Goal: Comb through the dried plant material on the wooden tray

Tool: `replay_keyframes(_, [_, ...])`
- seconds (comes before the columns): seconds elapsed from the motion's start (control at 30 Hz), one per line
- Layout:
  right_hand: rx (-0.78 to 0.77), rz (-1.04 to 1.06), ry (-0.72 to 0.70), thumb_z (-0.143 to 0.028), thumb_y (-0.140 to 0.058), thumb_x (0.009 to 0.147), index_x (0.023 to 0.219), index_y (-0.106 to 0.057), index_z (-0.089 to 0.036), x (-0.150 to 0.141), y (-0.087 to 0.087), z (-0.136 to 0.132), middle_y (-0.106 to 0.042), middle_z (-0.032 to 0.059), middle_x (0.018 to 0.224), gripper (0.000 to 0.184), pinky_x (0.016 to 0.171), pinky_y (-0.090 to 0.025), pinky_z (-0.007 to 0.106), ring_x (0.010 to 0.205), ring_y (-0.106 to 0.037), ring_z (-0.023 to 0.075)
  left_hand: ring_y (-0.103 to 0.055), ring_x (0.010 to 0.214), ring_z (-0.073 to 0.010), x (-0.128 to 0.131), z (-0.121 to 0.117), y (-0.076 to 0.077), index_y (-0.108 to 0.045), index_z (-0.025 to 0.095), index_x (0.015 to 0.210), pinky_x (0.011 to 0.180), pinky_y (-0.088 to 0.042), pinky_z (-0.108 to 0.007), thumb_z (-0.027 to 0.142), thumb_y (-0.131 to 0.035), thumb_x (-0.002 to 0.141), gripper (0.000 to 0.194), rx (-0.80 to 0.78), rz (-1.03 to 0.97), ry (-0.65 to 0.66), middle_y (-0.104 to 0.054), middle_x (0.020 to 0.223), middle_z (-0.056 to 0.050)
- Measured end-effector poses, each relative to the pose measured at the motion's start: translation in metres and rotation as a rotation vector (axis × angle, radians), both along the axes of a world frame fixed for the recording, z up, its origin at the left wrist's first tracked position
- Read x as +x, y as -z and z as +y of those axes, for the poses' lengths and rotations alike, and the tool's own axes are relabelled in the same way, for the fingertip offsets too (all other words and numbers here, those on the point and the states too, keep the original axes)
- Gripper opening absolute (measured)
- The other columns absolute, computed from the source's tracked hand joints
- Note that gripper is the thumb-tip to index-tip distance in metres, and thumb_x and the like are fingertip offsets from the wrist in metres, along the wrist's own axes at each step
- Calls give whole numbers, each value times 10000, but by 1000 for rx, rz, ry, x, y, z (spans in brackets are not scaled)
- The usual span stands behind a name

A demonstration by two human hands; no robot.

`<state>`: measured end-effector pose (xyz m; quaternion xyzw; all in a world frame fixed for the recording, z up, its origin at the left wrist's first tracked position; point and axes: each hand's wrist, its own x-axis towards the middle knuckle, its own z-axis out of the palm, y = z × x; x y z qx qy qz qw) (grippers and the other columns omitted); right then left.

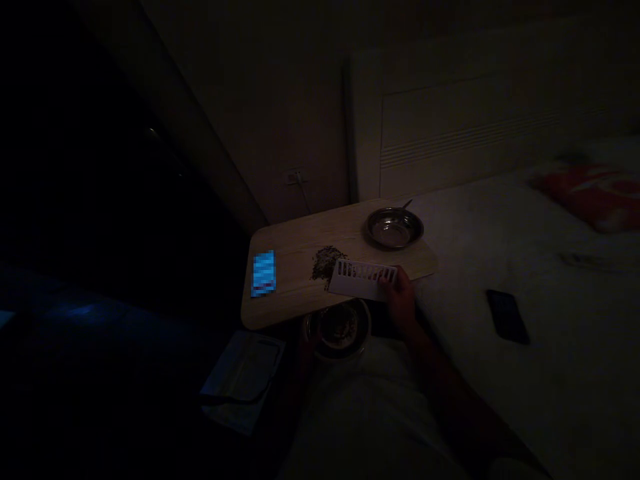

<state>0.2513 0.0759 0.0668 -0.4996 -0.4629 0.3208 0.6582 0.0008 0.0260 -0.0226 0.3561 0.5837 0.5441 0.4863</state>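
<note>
1. While I watch remotely, my right grip (401, 300) pinches a white slotted panel (355, 288); my left grip (309, 345) is too dark to tell.
2. Left of the right grip, dark granules (325, 261) remain heaped on the worktop (293, 267); the bowl (369, 325) below-left seemingly holds some.

Bowl (394, 232) stands right of pile (324, 261) (both on table (294, 270)).

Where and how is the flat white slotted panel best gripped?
Likely the right end of the panel, from the right, as the right hand does: the flat shape suits a thumb-and-finger pinch, and its left end overlaps the pile of dark bits in view.
</note>
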Motion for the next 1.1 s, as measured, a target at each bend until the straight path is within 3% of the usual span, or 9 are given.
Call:
replay_keyframes(0.3, [-3, 25, 153, -325, -585, 856, 928, -541, -211, 1, -12, -2, -623, 16, 854, 142, 734, -445, 286, 789, -565, 176, -443, 1386, -367, -1, -5, 0, -574, 223, 1303, 1145, -354, -481, 373, -763, 632, 713, -3, -49, 47, -594, 1401, -114])
replay_keyframes(0.5, [-7, -69, 121, -330, -570, 879, 927, -541, -209, -1, -5, -2, -603, 1, 837, 133, 735, -432, 279, 777, -544, 166, -373, 1433, -354, -1, -3, -1, -614, 223, 1255, 1178, -299, -459, 365, -762, 629, 659, 17, -1, 19, -577, 1421, -102])
replay_keyframes(0.63, [5, -135, 86, -323, -560, 892, 934, -544, -213, -1, -1, -1, -606, -1, 842, 119, 719, -421, 277, 768, -541, 165, -407, 1409, -366, -3, -1, 3, -611, 205, 1261, 1169, -311, -472, 363, -779, 599, 700, 28, 6, 42, -586, 1409, -120])
replay_keyframes(0.83, [10, -176, 49, -337, -562, 900, 926, -561, -215, -3, -2, -2, -625, 0, 827, 125, 700, -423, 275, 760, -550, 173, -422, 1401, -360, -1, -5, 1, -598, 232, 1289, 1150, -345, -466, 345, -777, 625, 696, -37, -13, 17, -595, 1409, -99])
replay_keyframes(1.1, [6, -193, -3, -307, -542, 911, 933, -573, -214, -5, -10, -4, -649, 10, 854, 100, 722, -439, 276, 790, -569, 181, -403, 1416, -357, 1, -3, -1, -598, 216, 1272, 1167, -323, -468, 352, -763, 625, 682, 15, -9, 29, -587, 1411, -113])
